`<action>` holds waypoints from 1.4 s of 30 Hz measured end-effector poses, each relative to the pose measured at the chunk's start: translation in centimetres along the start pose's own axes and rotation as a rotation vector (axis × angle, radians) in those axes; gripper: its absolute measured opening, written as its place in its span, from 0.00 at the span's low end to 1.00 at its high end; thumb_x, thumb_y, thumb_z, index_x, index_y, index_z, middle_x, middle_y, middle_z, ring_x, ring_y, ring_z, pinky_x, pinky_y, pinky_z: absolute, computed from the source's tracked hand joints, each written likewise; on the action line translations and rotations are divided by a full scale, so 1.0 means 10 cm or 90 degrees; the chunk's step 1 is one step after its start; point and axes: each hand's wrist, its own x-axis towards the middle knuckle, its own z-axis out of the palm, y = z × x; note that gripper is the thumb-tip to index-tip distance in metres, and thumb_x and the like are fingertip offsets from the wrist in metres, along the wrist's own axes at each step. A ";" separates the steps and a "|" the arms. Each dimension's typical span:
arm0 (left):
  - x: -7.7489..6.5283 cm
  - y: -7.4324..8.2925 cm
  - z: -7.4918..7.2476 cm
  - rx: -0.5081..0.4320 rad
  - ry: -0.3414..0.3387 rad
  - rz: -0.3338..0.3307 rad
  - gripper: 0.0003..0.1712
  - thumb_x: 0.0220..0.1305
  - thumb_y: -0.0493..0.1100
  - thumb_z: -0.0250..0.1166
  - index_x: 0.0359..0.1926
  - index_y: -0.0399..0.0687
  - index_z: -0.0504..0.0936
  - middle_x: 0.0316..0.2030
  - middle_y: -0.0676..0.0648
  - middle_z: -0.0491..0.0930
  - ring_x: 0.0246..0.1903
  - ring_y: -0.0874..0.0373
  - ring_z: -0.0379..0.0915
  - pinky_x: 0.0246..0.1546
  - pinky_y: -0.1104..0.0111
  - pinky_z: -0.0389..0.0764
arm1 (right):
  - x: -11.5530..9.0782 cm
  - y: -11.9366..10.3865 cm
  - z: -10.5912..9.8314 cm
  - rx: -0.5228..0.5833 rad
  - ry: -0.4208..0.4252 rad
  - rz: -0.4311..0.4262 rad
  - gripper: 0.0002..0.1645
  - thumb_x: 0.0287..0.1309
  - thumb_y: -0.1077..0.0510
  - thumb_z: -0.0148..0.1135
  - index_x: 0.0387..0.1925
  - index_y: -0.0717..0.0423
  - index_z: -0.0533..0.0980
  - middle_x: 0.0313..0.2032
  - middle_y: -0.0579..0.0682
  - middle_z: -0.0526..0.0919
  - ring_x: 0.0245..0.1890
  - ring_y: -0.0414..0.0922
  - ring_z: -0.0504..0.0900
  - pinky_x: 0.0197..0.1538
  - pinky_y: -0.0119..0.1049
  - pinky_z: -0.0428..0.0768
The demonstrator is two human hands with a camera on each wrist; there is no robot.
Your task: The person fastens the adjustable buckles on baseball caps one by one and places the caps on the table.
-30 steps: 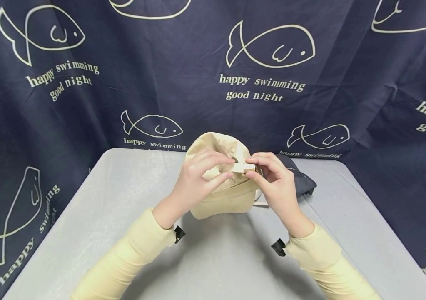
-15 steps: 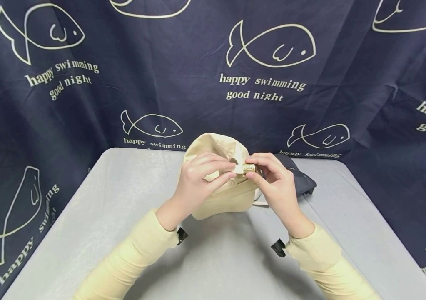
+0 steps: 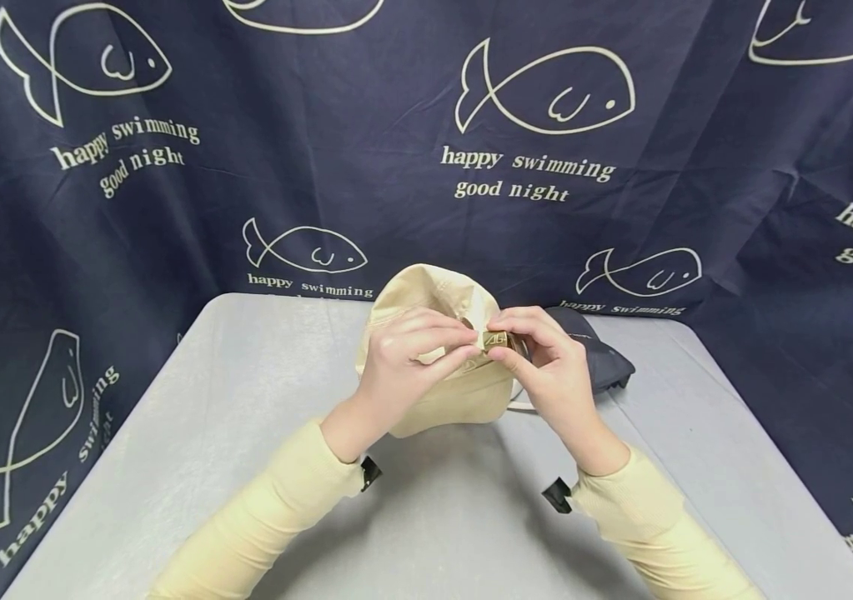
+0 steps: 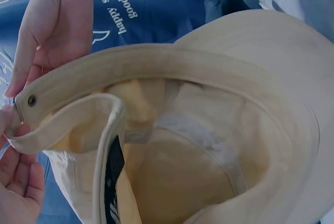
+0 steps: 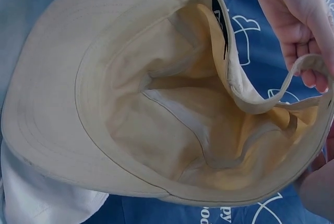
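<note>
A beige baseball cap (image 3: 456, 404) is held over the table, its brim toward me in the head view. My left hand (image 3: 414, 358) pinches the cap's back strap (image 4: 55, 130) between thumb and fingers. At the other end of the strap, my right hand (image 3: 549, 358) pinches the gold-toned metal buckle (image 3: 497, 339), which carries raised lettering. The fingertips of both hands nearly meet there. Both wrist views look into the cap's hollow inside, where the strap bows in a loose loop. A dark label (image 4: 113, 177) lines the inner band, and the right fingers are partly cut off in the right wrist view.
Behind my right hand a dark navy cap (image 3: 599, 354) lies on the grey-white table (image 3: 268, 375). A white rounded edge (image 3: 522, 407) of something shows beside it. A navy curtain (image 3: 396, 167) with fish prints hangs close behind the table.
My left hand has moved right, toward the right hand, and less strap shows between them. The buckle's lettered gold face has turned into view. My right hand has stayed nearly still.
</note>
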 end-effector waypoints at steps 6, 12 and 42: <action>0.00 0.01 0.01 0.002 -0.004 -0.008 0.09 0.43 0.40 0.71 0.29 0.43 0.85 0.26 0.52 0.83 0.32 0.64 0.76 0.39 0.76 0.74 | 0.00 0.00 0.00 0.001 -0.007 0.001 0.15 0.39 0.79 0.61 0.35 0.76 0.74 0.37 0.62 0.76 0.42 0.47 0.74 0.49 0.30 0.72; -0.01 0.01 0.00 -0.006 -0.020 -0.026 0.11 0.42 0.40 0.72 0.31 0.44 0.85 0.27 0.52 0.82 0.33 0.64 0.76 0.40 0.76 0.74 | 0.00 -0.01 0.00 0.004 -0.011 0.000 0.15 0.38 0.80 0.61 0.35 0.76 0.74 0.37 0.61 0.76 0.42 0.47 0.74 0.50 0.29 0.72; -0.02 0.00 -0.02 -0.040 -0.040 0.000 0.07 0.43 0.37 0.71 0.29 0.43 0.85 0.28 0.51 0.83 0.34 0.64 0.76 0.39 0.75 0.74 | 0.00 0.00 -0.04 0.018 -0.030 -0.011 0.17 0.36 0.81 0.61 0.35 0.76 0.74 0.38 0.62 0.75 0.44 0.48 0.74 0.51 0.31 0.72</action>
